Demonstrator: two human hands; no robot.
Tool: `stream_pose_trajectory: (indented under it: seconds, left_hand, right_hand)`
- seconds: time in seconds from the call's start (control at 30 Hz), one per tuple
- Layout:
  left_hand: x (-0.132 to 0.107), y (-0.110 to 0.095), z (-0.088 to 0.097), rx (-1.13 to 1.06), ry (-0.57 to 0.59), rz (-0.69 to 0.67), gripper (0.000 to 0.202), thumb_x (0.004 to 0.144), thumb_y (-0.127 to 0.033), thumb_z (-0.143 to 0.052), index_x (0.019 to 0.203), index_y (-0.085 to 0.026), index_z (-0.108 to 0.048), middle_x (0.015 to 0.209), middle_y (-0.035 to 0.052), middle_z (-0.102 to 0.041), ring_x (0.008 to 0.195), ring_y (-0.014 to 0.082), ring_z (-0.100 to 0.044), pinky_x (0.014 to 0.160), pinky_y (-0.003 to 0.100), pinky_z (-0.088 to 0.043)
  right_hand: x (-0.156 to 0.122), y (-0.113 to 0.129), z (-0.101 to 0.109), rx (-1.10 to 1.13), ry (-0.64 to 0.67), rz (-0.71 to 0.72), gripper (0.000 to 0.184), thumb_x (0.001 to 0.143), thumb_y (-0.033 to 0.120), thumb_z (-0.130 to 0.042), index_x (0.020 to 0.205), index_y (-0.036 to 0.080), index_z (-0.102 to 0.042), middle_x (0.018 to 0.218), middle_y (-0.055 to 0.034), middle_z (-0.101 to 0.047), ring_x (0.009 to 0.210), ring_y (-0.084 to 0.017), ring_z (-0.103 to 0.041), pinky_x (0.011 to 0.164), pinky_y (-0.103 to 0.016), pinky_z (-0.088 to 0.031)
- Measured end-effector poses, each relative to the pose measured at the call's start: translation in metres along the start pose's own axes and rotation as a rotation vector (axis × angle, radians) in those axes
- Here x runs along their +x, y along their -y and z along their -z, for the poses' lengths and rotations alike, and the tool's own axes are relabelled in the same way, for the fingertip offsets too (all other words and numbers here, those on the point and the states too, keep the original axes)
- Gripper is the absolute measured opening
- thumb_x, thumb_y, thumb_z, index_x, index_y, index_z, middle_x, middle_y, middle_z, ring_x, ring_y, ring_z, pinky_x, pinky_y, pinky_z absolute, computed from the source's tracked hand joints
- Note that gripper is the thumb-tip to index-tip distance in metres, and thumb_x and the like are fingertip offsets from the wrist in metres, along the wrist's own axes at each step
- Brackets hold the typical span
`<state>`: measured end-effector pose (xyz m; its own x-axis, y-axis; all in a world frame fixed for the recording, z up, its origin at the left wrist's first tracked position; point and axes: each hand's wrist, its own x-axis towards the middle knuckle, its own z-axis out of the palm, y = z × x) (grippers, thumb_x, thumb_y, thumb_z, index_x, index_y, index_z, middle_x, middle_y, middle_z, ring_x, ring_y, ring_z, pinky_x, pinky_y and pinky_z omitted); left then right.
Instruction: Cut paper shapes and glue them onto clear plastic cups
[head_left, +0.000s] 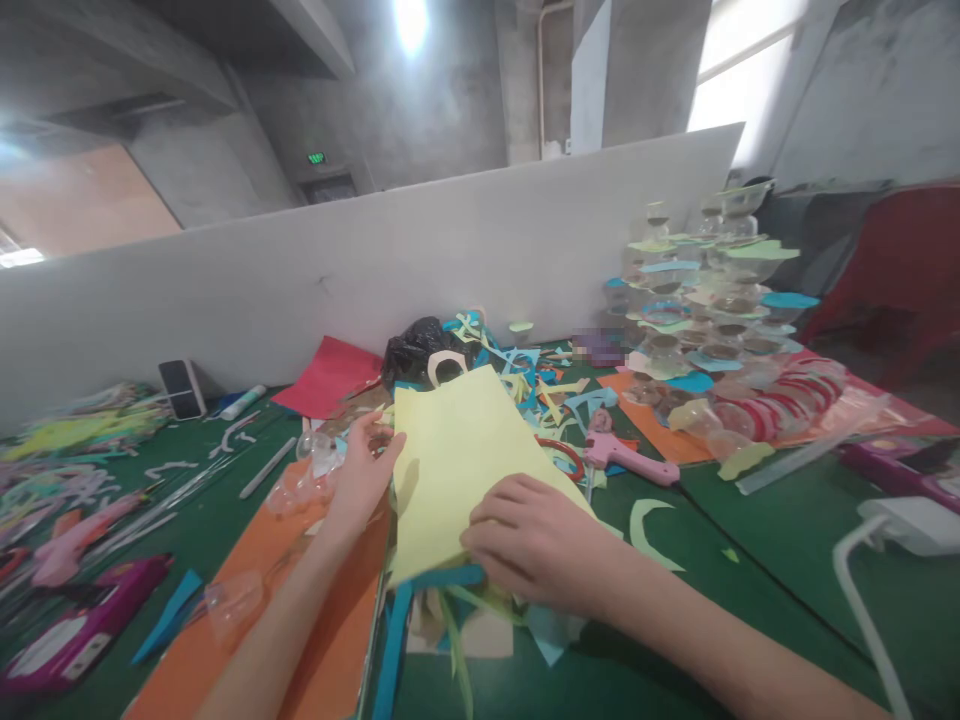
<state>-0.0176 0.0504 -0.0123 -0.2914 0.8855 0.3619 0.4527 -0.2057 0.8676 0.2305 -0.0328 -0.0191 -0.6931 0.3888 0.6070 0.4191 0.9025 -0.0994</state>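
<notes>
A sheet of yellow paper [457, 470] lies in front of me, tilted over a heap of paper scraps. My left hand [367, 465] pinches its left edge, with the thumb on the near face and the other fingertips partly behind it. Lower down, my right hand [536, 540] has its fingers curled over the sheet's bottom right part; the thumb is hidden. Blue and green paper strips [442, 580] stick out from under the bottom edge. To the right of the sheet lies a pink glue gun [622, 452].
Stacked clear plastic cups with paper pieces [667, 340] stand at the right. An orange sheet [330, 610] with clear plastic pieces lies at the left. Beyond are a black plastic bag [421, 345], red paper [328, 380] and a phone [181, 388]. A white charger [911, 525] sits far right.
</notes>
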Motion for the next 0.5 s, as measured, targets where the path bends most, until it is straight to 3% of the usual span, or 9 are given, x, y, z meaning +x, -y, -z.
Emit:
stream_pose_trajectory:
  seconds: [0.1,0.2,0.33,0.43,0.5]
  left_hand:
    - [0.0,0.001,-0.002,-0.094,-0.043,0.071,0.047,0.067,-0.038,-0.07,0.106,-0.024,-0.048,0.093,0.0024,-0.058,0.085,0.0197,-0.062,0.073,0.032,-0.049]
    - [-0.003,-0.001,-0.001,-0.165,-0.048,0.127,0.043,0.07,-0.037,-0.069,0.106,-0.023,-0.049,0.094,0.0032,-0.06,0.078,0.0178,-0.063,0.067,0.03,-0.05]
    - [-0.011,-0.012,0.001,-0.224,-0.045,0.124,0.044,0.072,-0.038,-0.07,0.109,-0.023,-0.049,0.097,0.0028,-0.061,0.076,0.0164,-0.064,0.063,0.027,-0.051]
    - [-0.018,-0.027,0.001,-0.313,-0.005,0.154,0.045,0.075,-0.039,-0.068,0.112,-0.024,-0.047,0.092,0.0016,-0.061,0.072,0.0172,-0.067,0.057,0.027,-0.051]
    - [-0.022,-0.039,0.003,-0.464,0.076,0.256,0.042,0.077,-0.04,-0.064,0.112,-0.023,-0.048,0.09,0.0022,-0.064,0.069,0.0185,-0.069,0.057,0.028,-0.052]
  right_hand:
    - [0.001,-0.001,0.002,0.017,-0.229,-0.129,0.018,0.099,0.02,-0.047,0.098,0.019,-0.065,0.091,-0.0038,-0.071,0.083,-0.018,-0.061,0.077,-0.033,-0.045]
    - [0.002,-0.002,0.001,0.072,-0.436,-0.348,0.019,0.098,0.018,-0.046,0.093,0.02,-0.064,0.089,-0.005,-0.069,0.082,-0.019,-0.06,0.075,-0.033,-0.047]
    - [0.002,-0.004,0.002,0.186,-0.564,-0.622,0.021,0.098,0.023,-0.046,0.081,0.023,-0.058,0.086,-0.0044,-0.063,0.085,-0.021,-0.057,0.07,-0.033,-0.048]
    - [0.002,-0.007,0.006,0.214,-0.608,-0.668,0.02,0.099,0.025,-0.045,0.082,0.023,-0.057,0.085,-0.0045,-0.059,0.084,-0.021,-0.056,0.064,-0.032,-0.047]
    - [0.001,-0.007,0.009,0.16,-0.647,-0.586,0.018,0.098,0.021,-0.045,0.086,0.022,-0.057,0.086,-0.0048,-0.058,0.083,-0.02,-0.056,0.066,-0.032,-0.048]
